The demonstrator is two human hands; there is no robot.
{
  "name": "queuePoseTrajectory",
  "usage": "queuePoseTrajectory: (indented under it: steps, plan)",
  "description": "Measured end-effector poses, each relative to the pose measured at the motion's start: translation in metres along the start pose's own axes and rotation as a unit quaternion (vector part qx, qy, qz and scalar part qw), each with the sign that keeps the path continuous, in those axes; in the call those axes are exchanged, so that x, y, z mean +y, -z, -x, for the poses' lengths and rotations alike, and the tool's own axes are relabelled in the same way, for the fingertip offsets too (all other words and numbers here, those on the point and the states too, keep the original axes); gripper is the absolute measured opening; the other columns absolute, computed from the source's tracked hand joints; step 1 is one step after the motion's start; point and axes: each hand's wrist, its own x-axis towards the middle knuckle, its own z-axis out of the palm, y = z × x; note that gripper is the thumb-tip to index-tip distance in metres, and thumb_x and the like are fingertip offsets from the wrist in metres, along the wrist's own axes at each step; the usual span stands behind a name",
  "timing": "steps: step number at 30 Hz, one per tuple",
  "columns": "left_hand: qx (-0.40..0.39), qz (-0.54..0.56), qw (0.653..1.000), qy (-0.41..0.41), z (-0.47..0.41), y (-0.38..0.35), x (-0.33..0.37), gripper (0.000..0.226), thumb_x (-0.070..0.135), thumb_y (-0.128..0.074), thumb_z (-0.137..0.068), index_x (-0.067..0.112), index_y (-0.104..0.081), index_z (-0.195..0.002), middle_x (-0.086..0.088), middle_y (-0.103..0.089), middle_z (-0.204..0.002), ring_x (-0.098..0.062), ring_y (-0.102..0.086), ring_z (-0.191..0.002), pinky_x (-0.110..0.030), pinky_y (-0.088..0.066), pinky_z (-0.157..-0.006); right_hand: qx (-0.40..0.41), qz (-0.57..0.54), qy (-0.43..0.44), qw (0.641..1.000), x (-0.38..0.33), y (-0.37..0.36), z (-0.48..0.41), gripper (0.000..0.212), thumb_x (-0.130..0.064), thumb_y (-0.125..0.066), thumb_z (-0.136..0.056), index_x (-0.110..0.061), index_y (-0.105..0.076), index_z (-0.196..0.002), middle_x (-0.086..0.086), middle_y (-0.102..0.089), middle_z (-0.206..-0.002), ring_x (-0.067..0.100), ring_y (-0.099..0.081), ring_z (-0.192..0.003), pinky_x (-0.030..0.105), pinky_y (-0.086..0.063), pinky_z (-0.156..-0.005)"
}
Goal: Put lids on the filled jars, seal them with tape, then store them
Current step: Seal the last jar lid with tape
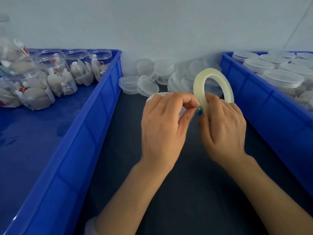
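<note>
On the dark bench (169, 192) by the white wall, your right hand (223, 131) grips the tape roll (199, 78) and your left hand (162, 126) pinches its end. Lidded jars (282, 78) sit in the right crate (264, 106). Open jars (50, 65) still wait far left.

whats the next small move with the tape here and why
Probably pull a short length free: the left hand pinches at the edge of the tape roll, which the right hand grips upright, and no loose strip shows yet.
</note>
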Motion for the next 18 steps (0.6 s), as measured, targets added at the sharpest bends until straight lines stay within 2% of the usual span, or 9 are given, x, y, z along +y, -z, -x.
queuePoseTrajectory:
  steps: [4, 6, 8, 12, 15, 18]
  plan:
    - [0.006, 0.003, 1.0, 0.004, 0.0, 0.002, -0.006, 0.023, 0.03, -0.061, -0.097, 0.01, -0.069, -0.106, 0.002, -0.067, -0.1, -0.015, -0.056, -0.091, -0.037, -0.048, -0.079, -0.011, -0.018, 0.022, 1.0, 0.003, 0.0, 0.0, 0.03, -0.021, -0.043, -0.099, -0.002, -0.063, -0.108, 0.001, -0.059, -0.078, 0.017, -0.05, -0.069, 0.031, -0.032, -0.069]
    - [0.014, -0.014, 1.0, 0.007, -0.001, 0.003, -0.007, 0.033, 0.04, -0.067, -0.093, 0.01, -0.069, -0.107, -0.002, -0.064, -0.102, -0.017, -0.056, -0.093, -0.033, -0.046, -0.081, 0.003, -0.019, 0.041, 0.999, 0.003, 0.001, 0.001, 0.026, -0.019, -0.046, -0.097, -0.002, -0.063, -0.106, 0.002, -0.06, -0.078, 0.017, -0.05, -0.068, 0.035, -0.038, -0.068]
    - [0.015, -0.043, 0.999, 0.008, -0.002, 0.003, -0.009, 0.033, 0.041, -0.071, -0.09, 0.011, -0.069, -0.106, -0.003, -0.063, -0.102, -0.018, -0.056, -0.093, -0.032, -0.045, -0.082, 0.014, -0.013, 0.063, 0.998, 0.003, 0.001, 0.001, 0.024, -0.017, -0.049, -0.096, -0.002, -0.064, -0.106, 0.002, -0.061, -0.077, 0.018, -0.051, -0.068, 0.038, -0.039, -0.066]
    - [0.026, -0.071, 0.997, -0.022, -0.002, 0.004, -0.012, 0.017, 0.031, -0.07, -0.093, 0.015, -0.071, -0.089, 0.004, -0.068, -0.091, -0.018, -0.059, -0.088, -0.034, -0.045, -0.08, 0.022, -0.001, 0.093, 0.995, 0.006, -0.001, 0.001, 0.024, -0.019, -0.05, -0.098, -0.004, -0.065, -0.109, 0.001, -0.059, -0.078, 0.019, -0.049, -0.067, 0.038, -0.037, -0.064]
    - [0.038, -0.13, 0.989, -0.06, -0.005, 0.009, -0.013, 0.023, 0.035, -0.068, -0.095, 0.018, -0.07, -0.08, 0.008, -0.067, -0.08, -0.016, -0.057, -0.084, -0.028, -0.036, -0.082, 0.024, 0.021, 0.11, 0.993, 0.015, -0.003, -0.001, 0.027, -0.023, -0.048, -0.101, -0.004, -0.064, -0.11, 0.003, -0.06, -0.079, 0.02, -0.05, -0.069, 0.035, -0.036, -0.067]
    - [0.059, -0.179, 0.977, -0.097, -0.007, 0.014, -0.008, 0.028, 0.038, -0.066, -0.098, 0.019, -0.071, -0.077, 0.008, -0.067, -0.076, -0.018, -0.056, -0.081, -0.031, -0.037, -0.08, 0.042, 0.025, 0.136, 0.989, 0.027, -0.002, -0.004, 0.027, -0.032, -0.047, -0.103, -0.008, -0.06, -0.106, 0.004, -0.061, -0.079, 0.02, -0.048, -0.07, 0.034, -0.035, -0.069]
